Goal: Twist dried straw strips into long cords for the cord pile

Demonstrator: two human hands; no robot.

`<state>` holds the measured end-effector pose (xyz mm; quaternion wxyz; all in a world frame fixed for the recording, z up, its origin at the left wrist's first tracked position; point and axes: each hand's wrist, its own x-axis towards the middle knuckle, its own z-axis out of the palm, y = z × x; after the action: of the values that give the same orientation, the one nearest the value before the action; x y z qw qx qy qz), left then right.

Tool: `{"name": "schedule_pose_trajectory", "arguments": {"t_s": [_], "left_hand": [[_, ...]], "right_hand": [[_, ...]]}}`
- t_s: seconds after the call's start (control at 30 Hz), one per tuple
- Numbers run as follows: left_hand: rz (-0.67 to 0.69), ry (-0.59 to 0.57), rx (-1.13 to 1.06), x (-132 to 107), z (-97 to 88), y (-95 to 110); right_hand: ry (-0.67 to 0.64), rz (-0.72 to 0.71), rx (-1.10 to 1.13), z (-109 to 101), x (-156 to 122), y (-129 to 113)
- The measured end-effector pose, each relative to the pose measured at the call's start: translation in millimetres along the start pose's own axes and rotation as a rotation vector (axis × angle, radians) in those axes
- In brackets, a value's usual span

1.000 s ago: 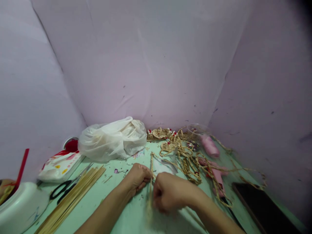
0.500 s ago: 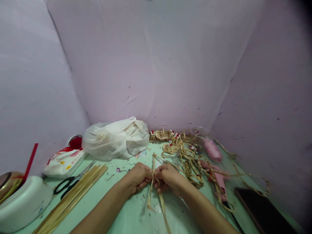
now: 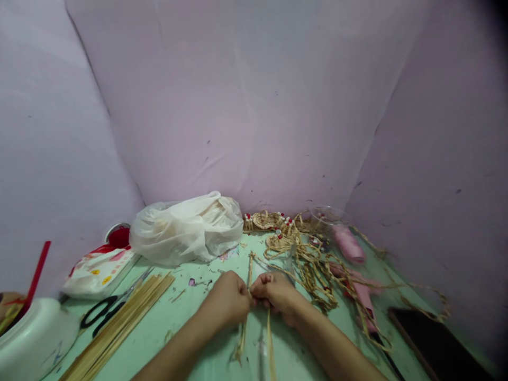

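My left hand [image 3: 228, 299] and my right hand [image 3: 277, 292] meet knuckle to knuckle over the green table [image 3: 190, 317], both closed on a thin braided straw cord [image 3: 250, 263]. The braided end runs away from my fingers toward the wall. Loose straw strands [image 3: 270, 344] hang from my grip toward me.
A heap of braided straw cord with red and white beads [image 3: 301, 254] lies right of my hands, with pink thread spools [image 3: 349, 244]. A white plastic bag [image 3: 186, 227] sits behind. Scissors [image 3: 103, 312], a bundle of straw strips [image 3: 119, 328], a white tub [image 3: 32, 338] lie left; a dark slab [image 3: 432, 344] right.
My right hand moved from near me up to my left hand, and both now pinch the cord together. The loose strands shifted with them.
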<state>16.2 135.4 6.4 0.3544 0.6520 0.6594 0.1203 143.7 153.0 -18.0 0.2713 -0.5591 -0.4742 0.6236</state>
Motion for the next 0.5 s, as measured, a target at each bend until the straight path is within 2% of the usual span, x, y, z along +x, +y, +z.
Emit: {"name": "schedule_pose_trajectory", "arguments": {"t_s": [0.13, 0.23, 0.3, 0.4, 0.47, 0.5], "left_hand": [[0.025, 0.173, 0.236, -16.7, 14.3, 11.3], [0.044, 0.172, 0.354, -28.8, 21.1, 17.6], [0.079, 0.121, 0.376, -31.9, 20.8, 19.1], [0.128, 0.064, 0.282, -25.2, 10.5, 18.0], [0.095, 0.147, 0.113, -15.7, 0.0, 16.3], [0.035, 0.193, -0.012, -10.9, -4.5, 15.4]], "right_hand": [[0.051, 0.005, 0.018, 2.6, 0.6, 1.3], [0.049, 0.006, 0.031, 3.5, -0.4, 1.3], [0.016, 0.001, 0.044, 2.8, -0.8, 1.3], [-0.016, -0.014, 0.066, 0.0, 0.9, 2.3], [-0.044, -0.050, 0.068, -2.5, 3.4, 3.9], [-0.067, -0.075, 0.068, -3.7, 4.8, 4.8]]}}
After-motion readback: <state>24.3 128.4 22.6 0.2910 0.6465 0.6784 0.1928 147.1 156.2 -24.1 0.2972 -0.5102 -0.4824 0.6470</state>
